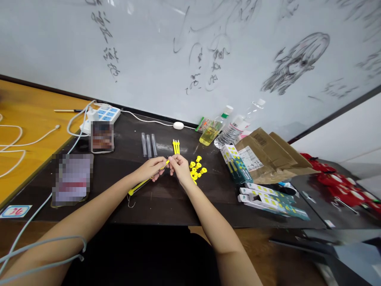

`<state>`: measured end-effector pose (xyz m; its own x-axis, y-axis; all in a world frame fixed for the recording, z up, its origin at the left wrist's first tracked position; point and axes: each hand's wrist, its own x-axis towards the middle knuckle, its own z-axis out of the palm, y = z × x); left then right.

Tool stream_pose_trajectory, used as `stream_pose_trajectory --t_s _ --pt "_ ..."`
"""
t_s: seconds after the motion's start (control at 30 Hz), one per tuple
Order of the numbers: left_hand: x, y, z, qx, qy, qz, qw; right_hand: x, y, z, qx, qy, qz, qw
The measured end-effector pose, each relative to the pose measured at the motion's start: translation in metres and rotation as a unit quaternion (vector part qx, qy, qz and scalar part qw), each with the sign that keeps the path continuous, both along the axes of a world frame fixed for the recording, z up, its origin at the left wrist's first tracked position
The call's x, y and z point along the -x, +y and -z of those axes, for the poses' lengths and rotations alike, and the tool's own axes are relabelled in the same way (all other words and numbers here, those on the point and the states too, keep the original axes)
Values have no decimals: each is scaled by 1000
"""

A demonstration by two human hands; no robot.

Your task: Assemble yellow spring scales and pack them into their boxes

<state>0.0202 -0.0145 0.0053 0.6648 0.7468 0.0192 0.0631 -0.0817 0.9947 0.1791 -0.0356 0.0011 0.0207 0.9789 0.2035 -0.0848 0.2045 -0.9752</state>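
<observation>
**A Steady Hold in Close Quarters**

A person's left hand [153, 169] holds a slim, hooked yellow rod [139, 187] aslant over the middle of the dark counter [125, 163], its fingers wrapped narrowly about the shaft. The right hand [179, 166] meets it at the rod's far tip, fingers drawn close in what looks like a pinch; any smaller part between them is too small to make out. The hooked end points near and left, just beside the left forearm.

Beyond the hands lie three clear tubes [149, 145] and, to their right, three yellow sticks [176, 147] with pale tips. A cluster of yellow caps [195, 174] sits just right of the right hand, with printed cartons [236, 165] farther right.

Good handling here likely calls for a firm left hold close to the tip, with the right fingers working gently along the shaft's line, since sideways force could bend it. The hook is best kept clear of the arm, and the right wrist off the caps.
</observation>
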Motion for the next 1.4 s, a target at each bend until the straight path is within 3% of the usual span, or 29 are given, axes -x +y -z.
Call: stream_pose_trajectory --t_s 0.17,0.3,0.43,0.5,0.57,0.63,0.7,0.83,0.97,1.13,1.4 --pt "0 0 -2 31 25 -7 999 2 -1 2 -5 1 18 1000" --pt "0 -2 -3 2 60 -42 997 4 1 7 -1 -21 28 999" --pt "1 -3 -4 -21 73 -77 994 -11 2 -5 1 -129 29 991" --pt "1 -1 -4 -11 78 -98 992 -31 1 -17 -33 -233 80 969" --pt "1 1 -3 2 79 -113 990 -57 -2 -29 -47 -377 139 914" --pt "1 2 -1 10 80 -116 990 -80 -4 -36 22 -507 126 852" --pt "1 4 0 14 84 -116 990 -97 -5 -38 81 -568 88 814" --pt "2 4 -1 18 99 -114 988 -106 -8 -33 121 -598 9 792" --pt "2 4 -3 19 104 -106 989 -100 -8 -29 124 -628 -9 769" --pt "1 5 -1 15 95 -92 991 -94 -6 -28 132 -636 -3 760" --pt "5 5 -1 -8 89 -102 991 -97 -7 -33 101 -611 38 784"
